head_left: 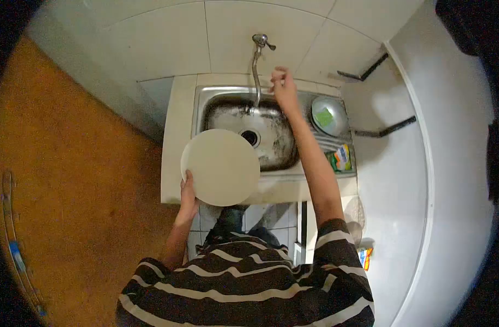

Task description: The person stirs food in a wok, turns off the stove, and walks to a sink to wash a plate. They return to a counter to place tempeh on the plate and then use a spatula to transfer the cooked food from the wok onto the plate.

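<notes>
A round cream-coloured plate (221, 167) is tilted over the front left of the sink, in the grip of my left hand (188, 196). The thumb lies on the plate's face, and the other fingers are hidden beneath it. My right hand (283, 87) is raised to the right of the faucet (257, 65), apart from its lever. Its fingers are loosely bent and slightly blurred, with nothing visible in them. Below the spout is the stained steel sink (274, 136), with a dark drain (250, 138) partly behind the plate.
On the ribbed drainboard at the right stand a metal bowl (335, 126) with a green sponge (323, 117) in it and a green and yellow packet (341, 158). Black brackets (394, 126) stick out from the right wall. A tiled wall rises behind the sink.
</notes>
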Demonstrator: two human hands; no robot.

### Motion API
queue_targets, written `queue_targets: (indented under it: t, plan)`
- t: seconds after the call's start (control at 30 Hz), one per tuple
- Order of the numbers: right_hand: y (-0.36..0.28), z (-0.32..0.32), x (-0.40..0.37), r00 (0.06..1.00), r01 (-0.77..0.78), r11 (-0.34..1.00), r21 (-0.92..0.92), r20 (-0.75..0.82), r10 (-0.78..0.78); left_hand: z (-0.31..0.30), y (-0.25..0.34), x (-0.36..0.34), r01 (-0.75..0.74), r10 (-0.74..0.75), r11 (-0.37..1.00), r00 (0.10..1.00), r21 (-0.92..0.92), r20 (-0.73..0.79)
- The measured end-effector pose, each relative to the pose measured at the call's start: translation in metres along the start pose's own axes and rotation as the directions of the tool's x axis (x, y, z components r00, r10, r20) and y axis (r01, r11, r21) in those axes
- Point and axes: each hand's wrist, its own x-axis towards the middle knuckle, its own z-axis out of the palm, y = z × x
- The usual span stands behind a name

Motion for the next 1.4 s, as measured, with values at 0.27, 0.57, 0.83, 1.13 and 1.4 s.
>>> queue_targets:
  t: [0.27,0.57,0.83,1.13,1.4]
  plan:
    - [0.104,0.006,0.151,0.964,0.070,0.950,-0.304,-0.226,-0.143,0.011,-0.019,0.118,0.023,-0.017,0.981,0.999,0.194,-0.034]
    - [0.110,-0.007,0.211,0.982,-0.116,0.781,-0.614,-0.187,0.000,0.064,-0.003,0.145,0.252,-0.249,0.957,0.968,0.142,-0.038]
    - [0.098,0.016,-0.084,0.966,0.052,0.892,-0.449,0.249,0.069,0.062,-0.056,0.204,0.227,-0.226,0.974,0.969,0.009,0.102]
    - [0.180,0.072,-0.018,0.935,0.240,0.844,-0.480,0.348,-0.067,0.088,-0.076,0.197,0.305,-0.316,0.944,0.945,0.130,0.079]
    - [0.148,0.096,-0.060,0.668,0.497,0.810,-0.310,0.732,-0.130,0.091,-0.077,0.201,0.138,-0.142,0.971,0.990,0.197,0.007]
